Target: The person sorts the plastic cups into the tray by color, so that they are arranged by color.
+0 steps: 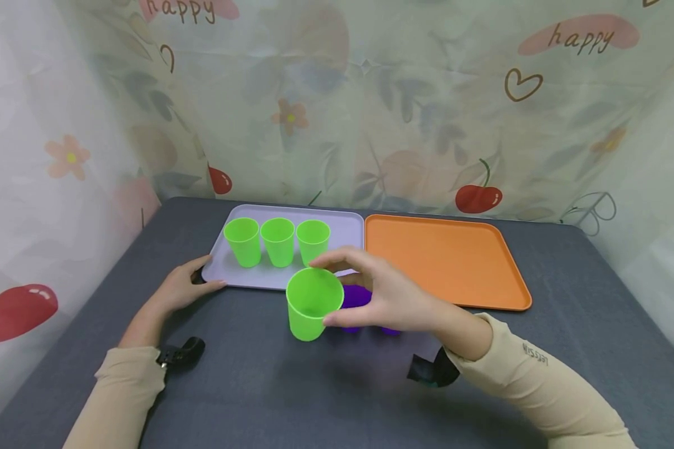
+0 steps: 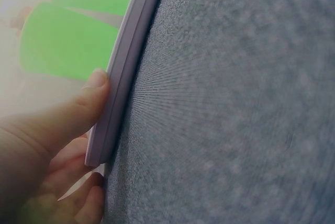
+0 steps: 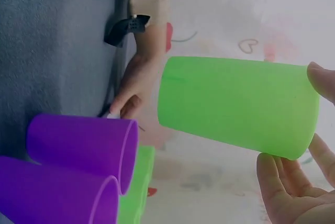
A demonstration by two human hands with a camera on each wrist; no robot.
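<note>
Three green cups point(image 1: 279, 243) are standing upright in a row on the lilac tray point(image 1: 345, 227), the rightmost partly hiding behind my fingers in the head view. A fourth green cup point(image 1: 307, 315) is hanging in the air above the dark cloth point(image 1: 230, 393), just on my side of that tray, its mouth facing up. I am gripping it near the rim with my right hand point(image 1: 393, 296), my thumb pressing one side and my fingertips bearing on the other. My left hand point(image 1: 176, 290) is holding the tray's near left corner, the thumb lying against the near edge and the fingers reaching round the far side of the corner. Two purple cups point(image 3: 78, 145) are standing side by side on the cloth; from my head they are mostly hiding behind my right hand, while the right wrist view is showing them plainly, below the raised cup. To the right, an orange tray point(image 1: 438, 262) is lying just beside the lilac one. I am wearing beige sleeves point(image 1: 129, 380), and a printed curtain point(image 1: 365, 125) is hanging behind everything.
</note>
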